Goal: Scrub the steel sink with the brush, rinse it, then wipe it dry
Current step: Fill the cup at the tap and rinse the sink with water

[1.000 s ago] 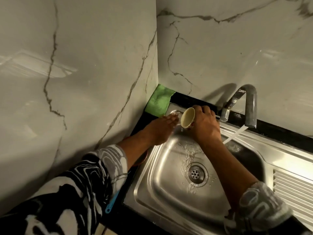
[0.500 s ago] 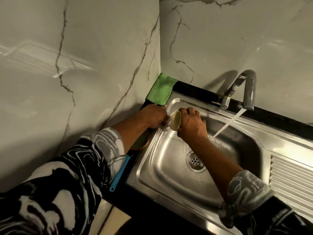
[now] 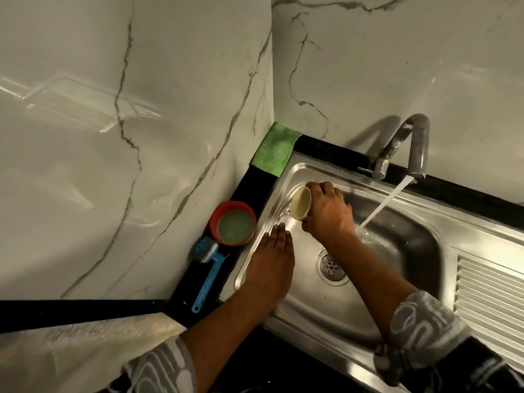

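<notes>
Rinsing looks to be the step in hand. The stainless steel sink basin (image 3: 320, 313), set into the black desk (image 3: 246, 188), is wet, and the grey curved tap (image 3: 416, 143) runs a stream of water (image 3: 385, 202) into its right half.

The right hand (image 3: 329, 214) has its fingers curled round a small cream cup (image 3: 301, 202), tipped mouth-left over the far left slope. The left hand (image 3: 272, 262) lies flat on the left slope, fingers (image 3: 279, 234) straight and pressed together, holding nothing.

Risks:
- The wet, tilted cup may slip and clatter into the basin.
- The left forearm passes near the blue-handled scrub brush (image 3: 209, 268) and the round red bowl of greenish liquid (image 3: 233, 224). A swing could spill that liquid onto rinsed steel.
- Splash could soak the folded green cloth (image 3: 276, 153) in the corner, which is wanted dry.
</notes>
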